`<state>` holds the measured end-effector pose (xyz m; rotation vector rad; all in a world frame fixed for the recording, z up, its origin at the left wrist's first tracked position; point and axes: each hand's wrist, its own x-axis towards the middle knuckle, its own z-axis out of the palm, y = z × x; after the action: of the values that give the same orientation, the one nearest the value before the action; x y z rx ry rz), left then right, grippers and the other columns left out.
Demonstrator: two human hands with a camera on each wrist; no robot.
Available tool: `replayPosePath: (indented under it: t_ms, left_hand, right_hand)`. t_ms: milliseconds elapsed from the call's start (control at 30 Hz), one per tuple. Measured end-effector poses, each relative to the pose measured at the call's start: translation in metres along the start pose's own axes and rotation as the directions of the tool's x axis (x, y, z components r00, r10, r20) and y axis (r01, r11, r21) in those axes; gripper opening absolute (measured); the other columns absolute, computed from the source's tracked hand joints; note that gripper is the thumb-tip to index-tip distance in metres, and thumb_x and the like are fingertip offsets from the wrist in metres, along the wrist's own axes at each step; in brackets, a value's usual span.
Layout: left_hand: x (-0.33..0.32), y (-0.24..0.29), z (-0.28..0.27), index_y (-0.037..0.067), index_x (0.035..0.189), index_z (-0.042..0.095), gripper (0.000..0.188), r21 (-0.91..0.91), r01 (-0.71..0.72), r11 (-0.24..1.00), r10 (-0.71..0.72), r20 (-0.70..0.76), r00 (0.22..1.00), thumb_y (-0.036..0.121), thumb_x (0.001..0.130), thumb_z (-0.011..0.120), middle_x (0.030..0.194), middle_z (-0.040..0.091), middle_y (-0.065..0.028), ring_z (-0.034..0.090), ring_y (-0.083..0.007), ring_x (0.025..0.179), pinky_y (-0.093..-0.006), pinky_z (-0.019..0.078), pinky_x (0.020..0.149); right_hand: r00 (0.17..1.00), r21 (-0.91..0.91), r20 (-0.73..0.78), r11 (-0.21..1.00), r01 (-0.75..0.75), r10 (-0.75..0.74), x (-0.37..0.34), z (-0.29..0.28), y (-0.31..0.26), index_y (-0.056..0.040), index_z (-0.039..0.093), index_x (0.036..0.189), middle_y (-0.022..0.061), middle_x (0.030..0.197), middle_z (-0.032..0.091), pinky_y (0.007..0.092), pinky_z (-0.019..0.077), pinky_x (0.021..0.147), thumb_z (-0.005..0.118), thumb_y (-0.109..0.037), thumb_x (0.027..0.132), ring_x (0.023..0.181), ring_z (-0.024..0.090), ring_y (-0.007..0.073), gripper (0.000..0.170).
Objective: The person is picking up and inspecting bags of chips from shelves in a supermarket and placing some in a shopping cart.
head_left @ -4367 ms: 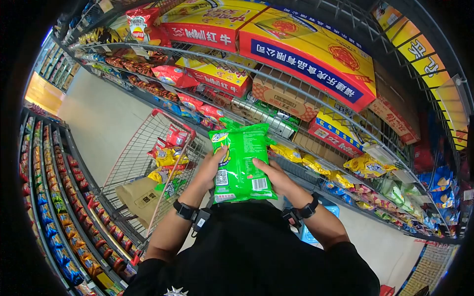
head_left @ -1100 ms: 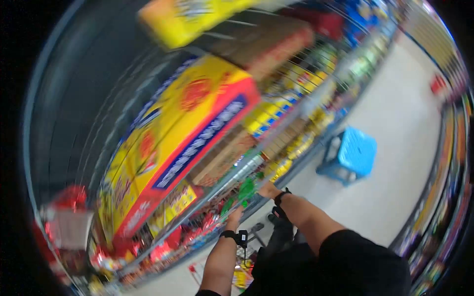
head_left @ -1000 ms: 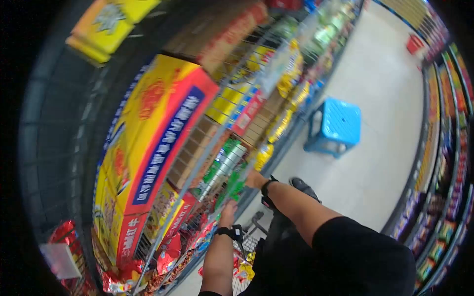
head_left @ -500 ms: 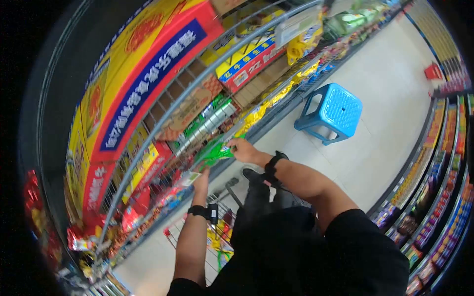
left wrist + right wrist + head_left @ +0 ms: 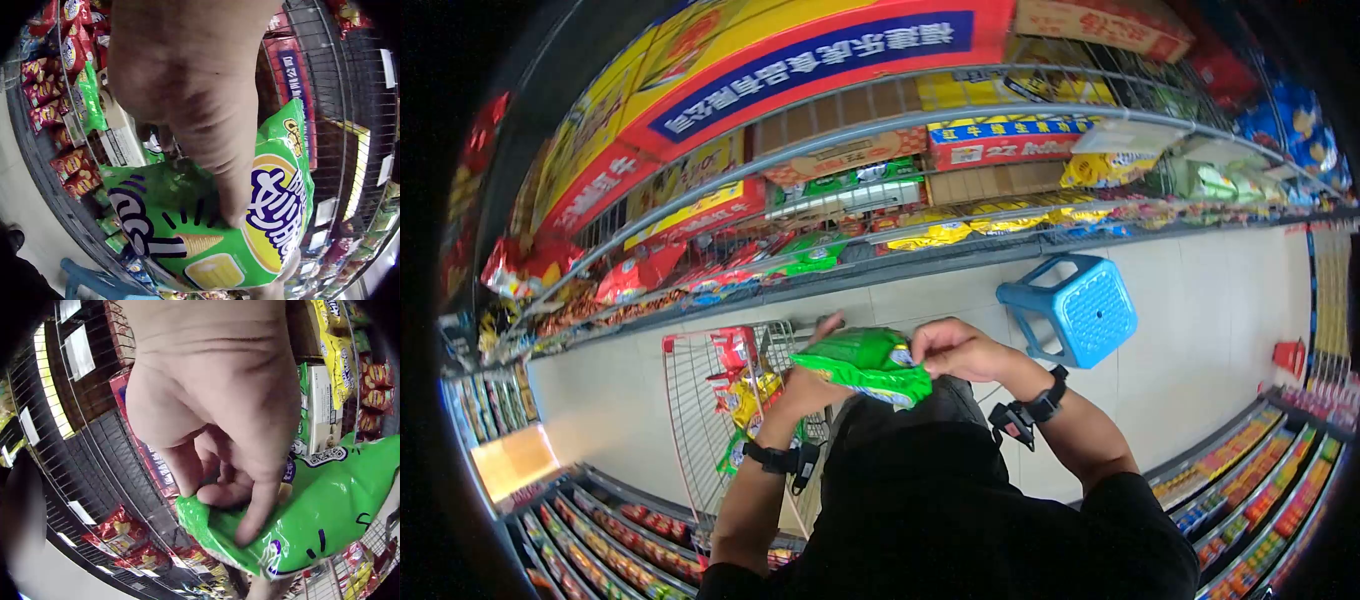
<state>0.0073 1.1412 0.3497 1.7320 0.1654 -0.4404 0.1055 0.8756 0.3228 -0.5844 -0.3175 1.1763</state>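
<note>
A green snack bag (image 5: 865, 362) is held between both hands in front of the body. The left hand (image 5: 812, 385) grips its left end; in the left wrist view that hand (image 5: 194, 106) has a finger pressed across the bag's printed front (image 5: 219, 237). At the other end the right hand (image 5: 965, 352) pinches the bag's edge. The right wrist view shows the right hand (image 5: 225, 419) with thumb and curled fingers on a corner of the green bag (image 5: 331, 512).
A wire cart (image 5: 690, 400) with red, yellow and green bags stands at the left. Shelves with boxes (image 5: 820, 75) and snack bags run across the top. A blue stool (image 5: 1090, 312) is on the floor at the right; more shelves line the lower corners.
The green bag has come away from the shelf edge toward the body, still in both hands. The head view has turned, so the shelf now runs across the top and more of the cart shows.
</note>
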Motion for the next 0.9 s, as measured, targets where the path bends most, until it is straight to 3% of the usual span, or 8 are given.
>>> replayPosePath:
  t_ms: [67,167,300,367,433,567,700,900]
  left_hand:
    - [-0.013,0.006,0.003,0.003,0.144,0.034,0.096,0.243,-0.214,0.946,0.19,0.119,0.975,0.012,0.064,0.087,0.14,0.046,-0.0111,0.045,-0.0216,0.128,-0.0367,0.0352,0.108]
    - [-0.047,0.028,0.013,0.003,0.143,0.036,0.097,0.071,-0.126,0.99,0.117,0.12,0.986,0.016,0.063,0.088,0.14,0.045,-0.0125,0.045,-0.0231,0.129,-0.0383,0.0353,0.108]
    - [-0.088,0.021,-0.009,0.002,0.136,0.043,0.09,0.169,-0.235,0.957,0.258,-0.123,0.958,0.019,0.061,0.09,0.137,0.048,-0.0143,0.046,-0.0234,0.128,-0.0396,0.036,0.107]
    - [-0.113,-0.008,-0.022,0.0,0.131,0.046,0.073,-0.215,-0.122,0.969,0.071,-0.231,0.97,0.018,0.071,0.084,0.12,0.06,-0.0095,0.058,-0.0187,0.11,-0.0357,0.0461,0.097]
    - [-0.136,-0.02,-0.036,-0.001,0.129,0.047,0.063,-0.302,-0.152,0.941,0.04,-0.347,0.937,0.016,0.077,0.079,0.117,0.062,-0.0085,0.06,-0.0176,0.106,-0.0336,0.0484,0.093]
    - [-0.177,-0.062,-0.061,-0.002,0.128,0.047,0.061,-0.28,-0.159,0.947,-0.001,-0.495,0.869,0.017,0.079,0.078,0.115,0.062,-0.0095,0.06,-0.0177,0.104,-0.0337,0.0481,0.092]
    - [-0.214,-0.091,-0.069,-0.001,0.134,0.042,0.064,-0.419,-0.185,0.889,-0.085,-0.548,0.832,0.024,0.084,0.073,0.127,0.053,-0.0131,0.051,-0.0201,0.118,-0.0352,0.041,0.101]
    - [-0.266,-0.143,-0.073,-0.006,0.147,0.021,0.097,-0.415,-0.188,0.89,-0.052,-0.501,0.864,0.031,0.077,0.077,0.154,0.02,-0.0237,0.017,-0.03,0.145,-0.0382,0.0138,0.117]
  right_hand:
    - [0.994,0.063,0.075,0.994,-0.088,0.083,-0.007,0.01,-0.01,-0.0014,0.059,0.093,0.0014,0.089,0.058,0.0222,0.044,0.07,0.069,-0.012,0.086,0.081,0.056,0.0096,0.017]
    - [0.977,0.171,0.2,0.979,-0.11,0.074,0.001,0.029,-0.015,-0.0018,0.058,0.093,0.0018,0.09,0.057,0.0223,0.0426,0.067,0.069,-0.012,0.085,0.079,0.055,0.01,0.017]
    - [0.977,0.272,0.202,0.955,-0.117,0.062,0.029,0.054,-0.002,-0.0016,0.056,0.099,0.0033,0.091,0.058,0.0239,0.0453,0.072,0.066,-0.013,0.088,0.083,0.057,0.0128,0.019]
    - [0.983,0.303,0.172,0.945,-0.121,0.07,0.05,0.076,0.011,-0.0015,0.053,0.108,0.0065,0.102,0.059,0.031,0.0481,0.086,0.063,-0.017,0.092,0.096,0.059,0.0168,0.025]
    - [0.978,-0.165,-0.16,0.98,0.108,-0.134,0.071,0.102,0.028,-0.0021,0.047,0.122,0.0099,0.117,0.056,0.0387,0.0444,0.099,0.062,-0.024,0.094,0.112,0.056,0.0204,0.039]
    - [0.994,-0.53,-0.008,0.843,0.09,-0.111,0.101,0.135,0.103,-0.0012,0.032,0.141,0.0145,0.143,0.04,0.0406,0.0369,0.107,0.071,-0.031,0.087,0.131,0.041,0.0232,0.073]
    - [0.941,-0.478,-0.317,0.837,-0.264,0.116,0.121,0.176,0.159,0.0027,0.036,0.138,0.0162,0.13,0.054,0.0348,0.0457,0.099,0.073,-0.022,0.086,0.117,0.054,0.0214,0.068]
    - [0.916,-0.411,-0.386,0.869,-0.275,0.108,0.132,0.213,0.21,0.0031,0.042,0.132,0.0147,0.122,0.059,0.0345,0.0509,0.091,0.071,-0.019,0.088,0.108,0.06,0.0207,0.057]
